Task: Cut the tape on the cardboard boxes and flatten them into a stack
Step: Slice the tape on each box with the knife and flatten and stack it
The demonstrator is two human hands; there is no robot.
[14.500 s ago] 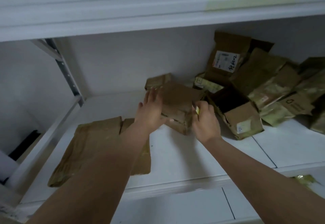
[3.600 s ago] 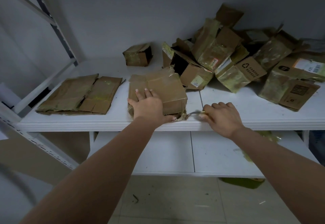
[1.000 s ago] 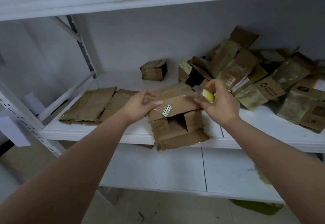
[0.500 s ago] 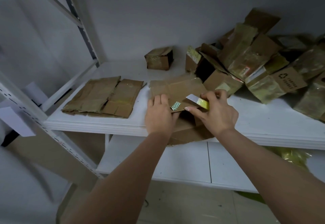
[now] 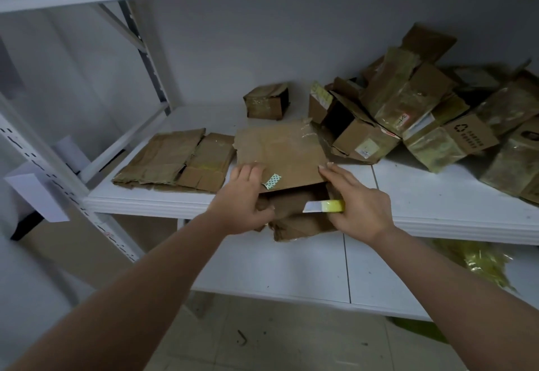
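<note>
- Opened cardboard box [image 5: 280, 155] lying flat at front edge of white shelf [image 5: 437, 195], lower flaps hanging over edge.
- L hand [image 5: 242, 198] gripping box's left side, thumb underneath, fingers on top by teal sticker [image 5: 271, 181].
- R hand [image 5: 358, 198] clenched round yellow box cutter [image 5: 323, 206], blade out, fingertips touching box's right edge.
- Flattened stack [image 5: 175, 160] just left of box; pile of taped boxes [image 5: 423, 114] to right.

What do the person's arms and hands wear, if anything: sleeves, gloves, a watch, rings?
Nothing is worn that shows. Both forearms are bare to the frame's edge, with no sleeves. The left hand and right hand have no gloves, watch or visible rings. Fingernails look short and unpainted.
</note>
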